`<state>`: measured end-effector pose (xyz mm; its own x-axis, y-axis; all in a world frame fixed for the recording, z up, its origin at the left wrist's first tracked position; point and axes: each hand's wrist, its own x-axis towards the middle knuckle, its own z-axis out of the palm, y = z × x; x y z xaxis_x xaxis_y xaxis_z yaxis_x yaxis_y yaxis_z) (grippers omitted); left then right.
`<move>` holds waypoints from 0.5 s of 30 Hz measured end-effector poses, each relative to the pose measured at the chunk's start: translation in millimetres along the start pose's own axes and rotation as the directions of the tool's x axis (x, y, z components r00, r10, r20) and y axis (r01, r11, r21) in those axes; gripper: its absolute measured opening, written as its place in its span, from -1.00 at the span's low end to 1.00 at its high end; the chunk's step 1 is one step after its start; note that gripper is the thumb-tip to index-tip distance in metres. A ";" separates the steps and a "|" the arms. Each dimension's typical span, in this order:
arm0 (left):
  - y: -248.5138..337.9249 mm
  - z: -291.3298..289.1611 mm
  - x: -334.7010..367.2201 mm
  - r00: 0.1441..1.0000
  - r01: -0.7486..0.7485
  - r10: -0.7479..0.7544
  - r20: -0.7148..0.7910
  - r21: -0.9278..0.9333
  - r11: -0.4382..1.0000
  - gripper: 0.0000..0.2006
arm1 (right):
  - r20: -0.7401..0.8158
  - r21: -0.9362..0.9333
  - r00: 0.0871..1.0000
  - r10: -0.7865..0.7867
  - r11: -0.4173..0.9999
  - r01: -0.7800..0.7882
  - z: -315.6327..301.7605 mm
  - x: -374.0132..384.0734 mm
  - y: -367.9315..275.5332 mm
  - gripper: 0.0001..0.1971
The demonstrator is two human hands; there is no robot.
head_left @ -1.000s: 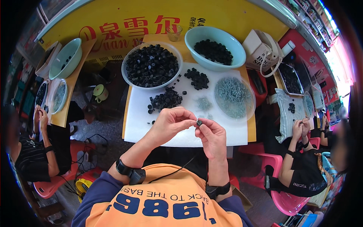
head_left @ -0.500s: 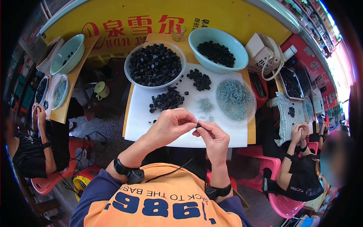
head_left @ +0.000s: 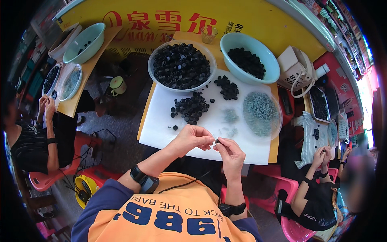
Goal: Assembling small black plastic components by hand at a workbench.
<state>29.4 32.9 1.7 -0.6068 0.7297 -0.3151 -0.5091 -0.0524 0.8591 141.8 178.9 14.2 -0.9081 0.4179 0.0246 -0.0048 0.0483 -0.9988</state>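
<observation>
Over the near edge of a white foam sheet (head_left: 157,131), my two hands meet fingertip to fingertip. A small black cap (head_left: 217,141) is pinched between the thumb and fingers of my right hand (head_left: 231,156). The fingers of my left hand (head_left: 191,140) are pressed together beside it; anything in them is too small to make out. Beyond my left hand lies a loose pile of black caps (head_left: 192,108), with a smaller group of black pieces (head_left: 227,87) farther right. Small heaps of screws (head_left: 231,116) lie beyond my right hand.
A clear bowl of black caps (head_left: 181,66), a pale green basin (head_left: 272,74) and a clear tub of screws (head_left: 262,115) stand on the table. People work at side tables, left (head_left: 30,147) and right (head_left: 318,197). A pink stool (head_left: 298,230) stands right.
The view has shifted, so the table sits farther right and slightly lower. My hands stay together at the cap, with the left fingertips now slightly apart from it.
</observation>
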 end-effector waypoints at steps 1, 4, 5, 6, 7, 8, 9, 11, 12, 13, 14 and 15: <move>-4.5 -2.5 0.3 0.999 0.052 -0.052 0.011 -0.029 0.998 -0.86 | 0.004 0.000 1.000 0.005 1.000 -0.005 0.8 -1.8 2.5 -0.79; -14.1 -8.7 0.1 0.998 0.057 -0.056 0.030 -0.049 0.997 -0.88 | 0.025 0.003 0.999 0.033 0.999 -0.034 2.5 -4.8 11.6 -0.79; -16.7 -9.9 0.5 0.998 0.041 -0.039 0.040 -0.051 0.998 -0.89 | 0.019 0.010 0.998 0.054 0.998 -0.054 3.7 -5.4 13.6 -0.79; -18.8 -10.6 1.1 0.998 0.044 -0.042 0.038 -0.052 0.998 -0.89 | 0.013 0.017 0.997 0.075 0.997 -0.075 4.6 -6.1 15.7 -0.80; -20.5 -10.8 1.8 0.999 0.027 -0.025 0.040 -0.043 0.999 -0.89 | 0.013 0.018 0.997 0.078 0.997 -0.078 5.2 -6.0 18.2 -0.80; -21.8 -11.1 2.4 0.999 0.010 -0.008 0.042 -0.033 0.999 -0.90 | 0.006 0.030 0.996 0.087 0.996 -0.087 5.7 -5.1 20.4 -0.80; -23.1 -12.6 3.2 0.999 0.011 -0.010 0.042 -0.033 0.999 -0.90 | -0.002 0.042 0.995 0.096 0.995 -0.095 6.2 -4.0 21.7 -0.81; -23.2 -15.6 5.3 0.999 -0.027 0.026 0.042 0.015 1.000 -0.87 | -0.010 0.044 0.995 0.098 0.994 -0.098 6.8 -1.8 21.5 -0.81; -20.5 -16.0 6.5 0.999 -0.026 0.025 0.042 0.016 1.000 -0.87 | -0.017 0.046 0.995 0.101 0.994 -0.100 7.1 -1.1 21.4 -0.80; -15.8 -16.4 8.7 0.991 -0.097 0.113 -0.069 0.206 0.974 -0.86 | -0.018 0.048 0.995 0.101 0.994 -0.100 6.5 0.3 21.6 -0.80; -11.4 -17.5 11.7 0.963 -0.141 0.219 -0.160 0.395 0.908 -0.84 | -0.037 0.046 0.995 0.093 0.995 -0.091 5.0 1.9 22.1 -0.80; -7.7 -20.4 15.4 0.962 -0.141 0.220 -0.160 0.397 0.907 -0.84 | -0.055 0.043 0.995 0.084 0.996 -0.082 3.8 2.8 22.6 -0.80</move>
<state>11.5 30.7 -18.1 -0.7935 0.5817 -0.1788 -0.1338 0.1198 0.9837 137.5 177.7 -8.4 -0.8808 0.4700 -0.0570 0.0513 -0.0249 -0.9984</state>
